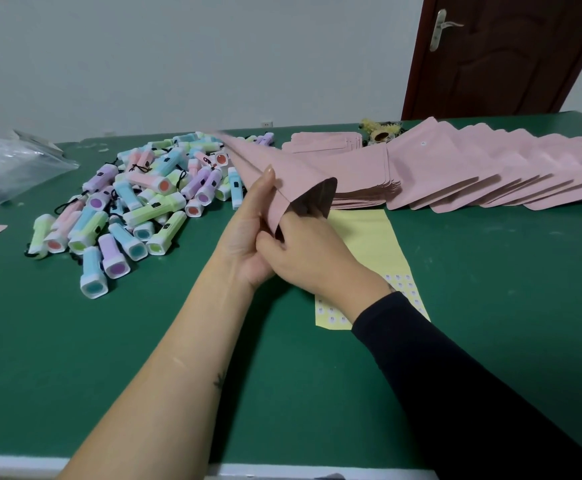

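Observation:
Both my hands hold one pink pouch (282,171) above the green table (144,358), its dark mouth spread open toward me. My left hand (251,233) lies along the pouch's left edge with its fingers up the outside and its thumb at the rim. My right hand (310,251) pinches the lower rim of the mouth, thumb tucked against the edge. Just left of the pouch lies a heap of small pastel flashlights (137,206) in pink, blue, green and purple, with black cords.
A fanned row of pink pouches (490,168) runs along the right back of the table. A yellow sticker sheet (369,244) lies under my right wrist. A clear plastic bag (9,168) sits far left, a dried flower bunch (383,131) at the back, a brown door (504,53) behind.

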`<move>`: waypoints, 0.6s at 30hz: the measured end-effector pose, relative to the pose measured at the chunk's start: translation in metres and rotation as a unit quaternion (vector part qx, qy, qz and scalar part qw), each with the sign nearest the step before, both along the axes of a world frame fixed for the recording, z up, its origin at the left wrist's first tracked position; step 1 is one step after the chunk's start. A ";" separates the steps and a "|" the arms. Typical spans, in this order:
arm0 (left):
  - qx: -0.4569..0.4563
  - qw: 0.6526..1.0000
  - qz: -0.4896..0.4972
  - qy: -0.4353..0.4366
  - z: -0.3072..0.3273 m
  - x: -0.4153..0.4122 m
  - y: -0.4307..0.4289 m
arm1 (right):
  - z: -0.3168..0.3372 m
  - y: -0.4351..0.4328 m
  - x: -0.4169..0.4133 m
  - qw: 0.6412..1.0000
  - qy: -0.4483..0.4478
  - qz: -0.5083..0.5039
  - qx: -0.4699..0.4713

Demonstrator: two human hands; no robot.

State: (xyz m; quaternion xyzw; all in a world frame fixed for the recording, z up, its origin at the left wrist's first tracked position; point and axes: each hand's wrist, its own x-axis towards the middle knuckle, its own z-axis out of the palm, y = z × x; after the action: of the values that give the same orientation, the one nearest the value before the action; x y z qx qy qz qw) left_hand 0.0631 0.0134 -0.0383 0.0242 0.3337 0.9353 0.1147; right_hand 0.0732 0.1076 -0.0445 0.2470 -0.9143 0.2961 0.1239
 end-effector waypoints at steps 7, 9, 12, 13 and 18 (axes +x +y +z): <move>0.015 0.999 -0.033 0.010 -0.001 -0.001 -0.001 | -0.001 -0.004 -0.004 0.994 0.020 0.002 0.111; 0.028 0.999 -0.013 0.012 -0.002 -0.003 -0.002 | 0.000 -0.003 -0.005 0.993 0.031 0.019 0.108; 0.080 0.995 0.064 -0.001 0.004 -0.008 -0.024 | 0.003 -0.002 -0.001 0.993 0.086 0.045 -0.065; 0.113 0.990 0.086 -0.008 0.006 -0.010 -0.035 | 0.004 -0.002 -0.001 0.986 0.086 0.030 -0.143; 0.227 0.960 0.161 -0.018 0.010 -0.007 -0.073 | 0.008 -0.017 -0.028 0.986 -0.054 -0.057 -0.145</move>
State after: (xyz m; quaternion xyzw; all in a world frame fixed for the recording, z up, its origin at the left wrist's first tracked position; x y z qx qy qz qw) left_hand 0.0558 -0.0601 -0.0283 -0.0213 0.1101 0.9929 -0.0402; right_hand 0.0447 0.0906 -0.0361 0.1571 -0.8798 0.4309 0.1252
